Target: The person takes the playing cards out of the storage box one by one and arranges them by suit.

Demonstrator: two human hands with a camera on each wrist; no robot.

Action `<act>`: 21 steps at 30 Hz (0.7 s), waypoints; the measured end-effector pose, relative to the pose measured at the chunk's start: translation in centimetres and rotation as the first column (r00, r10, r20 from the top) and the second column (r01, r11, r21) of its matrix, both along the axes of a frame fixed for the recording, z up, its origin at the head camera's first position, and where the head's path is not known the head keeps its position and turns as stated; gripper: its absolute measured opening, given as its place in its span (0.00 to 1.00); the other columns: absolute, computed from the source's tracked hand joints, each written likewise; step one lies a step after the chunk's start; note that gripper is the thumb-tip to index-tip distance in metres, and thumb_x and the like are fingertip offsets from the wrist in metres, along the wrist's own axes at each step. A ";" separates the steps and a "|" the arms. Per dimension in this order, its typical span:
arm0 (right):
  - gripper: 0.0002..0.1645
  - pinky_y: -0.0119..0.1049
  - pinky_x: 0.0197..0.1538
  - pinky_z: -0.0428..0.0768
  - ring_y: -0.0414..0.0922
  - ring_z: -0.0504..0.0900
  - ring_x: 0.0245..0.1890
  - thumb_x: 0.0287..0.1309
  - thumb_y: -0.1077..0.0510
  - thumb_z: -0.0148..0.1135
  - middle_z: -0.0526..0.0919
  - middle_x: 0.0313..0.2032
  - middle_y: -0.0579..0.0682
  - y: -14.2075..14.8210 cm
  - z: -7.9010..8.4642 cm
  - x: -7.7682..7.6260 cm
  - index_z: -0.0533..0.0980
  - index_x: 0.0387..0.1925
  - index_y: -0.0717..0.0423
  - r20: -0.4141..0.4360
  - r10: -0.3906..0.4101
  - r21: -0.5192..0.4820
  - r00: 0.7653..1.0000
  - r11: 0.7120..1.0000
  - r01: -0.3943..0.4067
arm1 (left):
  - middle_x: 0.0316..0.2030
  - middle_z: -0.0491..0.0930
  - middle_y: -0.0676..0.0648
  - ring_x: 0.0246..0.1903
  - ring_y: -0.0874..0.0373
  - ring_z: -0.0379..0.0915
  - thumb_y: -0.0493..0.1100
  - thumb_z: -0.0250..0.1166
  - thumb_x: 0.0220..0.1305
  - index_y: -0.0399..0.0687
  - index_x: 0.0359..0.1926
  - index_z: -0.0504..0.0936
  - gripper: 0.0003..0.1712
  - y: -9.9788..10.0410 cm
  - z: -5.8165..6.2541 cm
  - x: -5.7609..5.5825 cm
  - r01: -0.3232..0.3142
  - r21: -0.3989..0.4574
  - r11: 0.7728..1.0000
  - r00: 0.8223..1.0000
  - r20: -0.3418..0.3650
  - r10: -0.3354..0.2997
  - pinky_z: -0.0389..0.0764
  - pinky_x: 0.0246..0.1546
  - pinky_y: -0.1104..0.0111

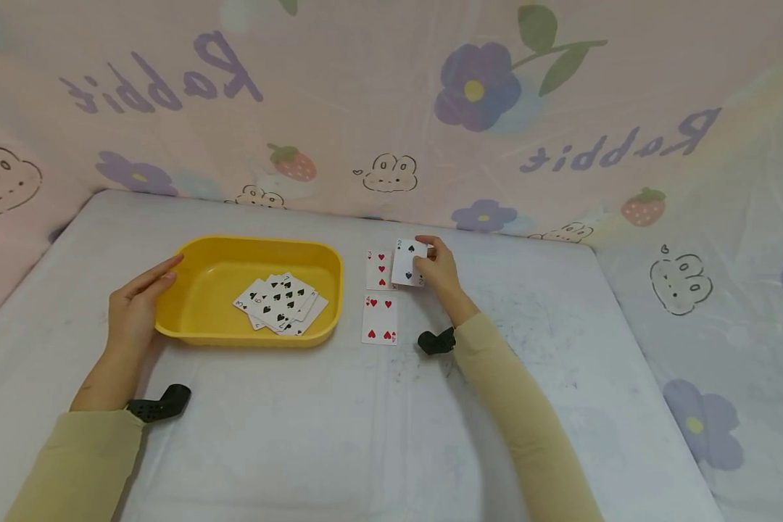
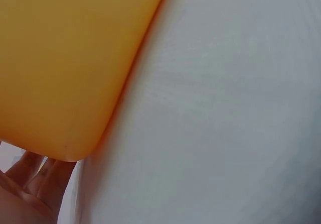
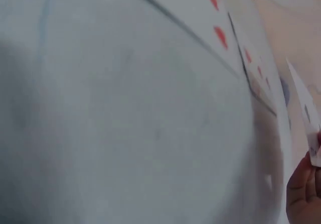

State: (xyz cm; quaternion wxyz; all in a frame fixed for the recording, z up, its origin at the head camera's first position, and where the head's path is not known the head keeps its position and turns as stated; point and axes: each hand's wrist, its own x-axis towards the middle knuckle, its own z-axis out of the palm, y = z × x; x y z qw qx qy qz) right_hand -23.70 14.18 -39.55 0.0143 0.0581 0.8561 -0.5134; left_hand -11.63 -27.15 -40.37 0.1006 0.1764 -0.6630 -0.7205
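My right hand [image 1: 440, 274] pinches a two of spades card [image 1: 403, 261], face up, above the table. Under its left edge lies a three of hearts [image 1: 378, 270], partly covered. A four of hearts [image 1: 380, 320] lies nearer me, just below the three. In the right wrist view, the held card [image 3: 307, 111] stands tilted at the right edge. With fingers fairly straight, my left hand [image 1: 137, 304] touches the left end of a yellow plastic basin [image 1: 248, 341]. A loose pile of playing cards [image 1: 280, 301] lies inside, face up, a seven of spades on top.
A white cloth [image 1: 313, 435] covers the table. Behind it and on the right hangs a printed curtain [image 1: 365, 109] with flowers, rabbits and strawberries. Black camera mounts sit on the left wrist [image 1: 159, 404] and right wrist [image 1: 436, 342].
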 end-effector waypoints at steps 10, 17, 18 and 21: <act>0.33 0.34 0.33 0.62 0.45 0.62 0.33 0.52 0.66 0.50 0.65 0.34 0.49 1.8 -0.7 0.1 0.71 0.62 0.50 0.026 0.013 0.101 1.000 0.995 -0.015 | 0.44 0.81 0.74 0.65 0.71 0.59 0.46 0.60 0.67 0.54 0.59 0.79 0.19 0.0 0.0 0.1 0.003 0.018 1.000 1.000 -0.022 -0.003 0.55 0.64 0.87; 0.35 0.33 0.33 0.64 0.46 0.65 0.33 0.51 0.69 0.53 0.70 0.37 0.52 2.3 -1.2 -0.1 0.67 0.64 0.54 0.021 0.083 0.198 0.996 0.976 -0.085 | 0.45 0.81 0.72 0.66 0.71 0.59 0.46 0.60 0.67 0.55 0.58 0.79 0.19 0.0 0.0 0.1 0.007 0.040 0.999 1.000 -0.024 -0.007 0.55 0.64 0.87; 0.36 0.34 0.34 0.65 0.47 0.66 0.35 0.51 0.69 0.53 0.70 0.39 0.54 2.3 -1.2 -0.1 0.67 0.65 0.55 0.017 0.093 0.218 0.996 0.971 -0.095 | 0.46 0.81 0.72 0.66 0.71 0.58 0.46 0.60 0.67 0.55 0.58 0.79 0.19 0.0 0.0 0.1 0.009 0.044 0.999 1.000 -0.024 -0.008 0.55 0.64 0.87; 0.35 0.39 0.43 0.67 0.51 0.65 0.46 0.50 0.67 0.55 0.68 0.45 0.59 2.1 -1.3 -0.2 0.67 0.64 0.58 0.019 0.101 0.257 0.995 0.961 -0.102 | 0.47 0.80 0.72 0.66 0.71 0.58 0.46 0.60 0.67 0.55 0.59 0.79 0.20 0.1 0.0 0.1 0.014 0.050 0.999 1.000 -0.024 -0.013 0.56 0.64 0.86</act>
